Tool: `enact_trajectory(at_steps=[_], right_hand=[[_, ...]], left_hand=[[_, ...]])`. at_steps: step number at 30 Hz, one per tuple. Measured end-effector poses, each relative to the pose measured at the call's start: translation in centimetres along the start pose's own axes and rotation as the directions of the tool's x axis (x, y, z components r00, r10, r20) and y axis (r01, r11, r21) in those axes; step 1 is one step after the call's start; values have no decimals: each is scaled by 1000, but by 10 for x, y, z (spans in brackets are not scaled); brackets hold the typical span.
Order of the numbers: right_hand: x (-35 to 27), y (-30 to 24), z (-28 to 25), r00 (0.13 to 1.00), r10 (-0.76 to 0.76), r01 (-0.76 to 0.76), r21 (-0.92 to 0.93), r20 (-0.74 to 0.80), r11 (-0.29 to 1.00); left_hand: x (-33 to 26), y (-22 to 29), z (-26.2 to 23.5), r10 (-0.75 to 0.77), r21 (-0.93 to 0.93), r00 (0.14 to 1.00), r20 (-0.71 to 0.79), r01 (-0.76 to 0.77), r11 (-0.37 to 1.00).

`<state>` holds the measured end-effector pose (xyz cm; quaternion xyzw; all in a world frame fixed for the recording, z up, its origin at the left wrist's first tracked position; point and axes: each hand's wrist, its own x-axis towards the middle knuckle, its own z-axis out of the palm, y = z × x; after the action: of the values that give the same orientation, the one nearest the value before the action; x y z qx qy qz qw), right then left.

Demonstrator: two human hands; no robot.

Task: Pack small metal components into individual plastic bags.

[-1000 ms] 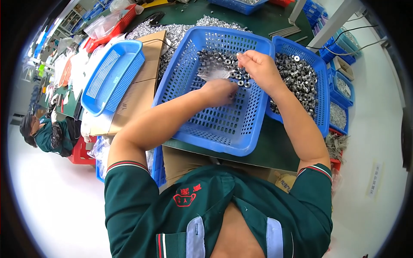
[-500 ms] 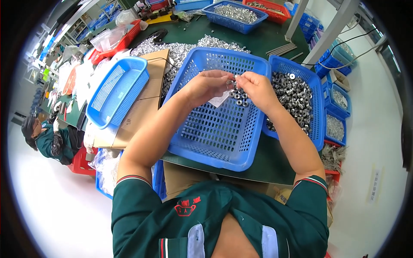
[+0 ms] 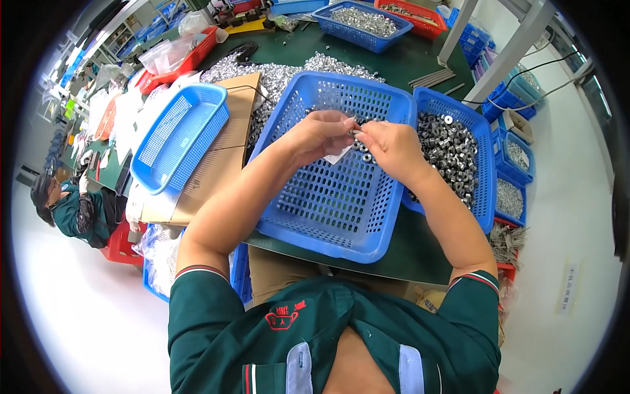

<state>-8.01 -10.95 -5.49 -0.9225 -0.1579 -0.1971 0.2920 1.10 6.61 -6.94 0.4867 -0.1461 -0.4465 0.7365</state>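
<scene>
My left hand (image 3: 320,134) and my right hand (image 3: 392,148) meet fingertip to fingertip above a large blue perforated basket (image 3: 328,223). Between the fingertips both pinch a small metal part (image 3: 356,132). Under the hands, inside the basket, lie a few more small metal parts (image 3: 365,156) and a white scrap (image 3: 338,156). Just right of it a second blue basket (image 3: 484,197) is filled with grey metal nuts (image 3: 453,151).
An empty blue basket (image 3: 177,138) rests on a cardboard sheet (image 3: 220,167) to the left. A heap of loose silver parts (image 3: 275,72) lies on the green table behind. Further baskets of parts (image 3: 367,20) stand at the back. Another person (image 3: 65,210) sits at far left.
My left hand lifted off the basket floor and moved to the right hand. Both hands now pinch a small part together, where a second ago they were apart in the parts.
</scene>
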Motion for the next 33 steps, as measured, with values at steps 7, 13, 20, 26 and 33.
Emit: enact_trajectory(at_steps=[7,13,20,26,33], right_hand=[[-3,-10,6,987,-87,61,-185,-135,981],[3,5,2,947,310,-309,499,84,809],[9,-2,-7,848,467,-487,718,252,497],[7,-2,-2,869,433,-453,736,239,503],[7,-4,0,877,412,-462,670,247,581]], left_hand=[[0,0,8,67,75,995,-69,-62,995],[2,6,14,278,387,960,21,-264,883],[18,-8,-5,-41,-156,998,38,46,987],[31,-48,-1,-73,615,991,-114,128,778],[31,-72,7,184,995,979,88,-80,-52]])
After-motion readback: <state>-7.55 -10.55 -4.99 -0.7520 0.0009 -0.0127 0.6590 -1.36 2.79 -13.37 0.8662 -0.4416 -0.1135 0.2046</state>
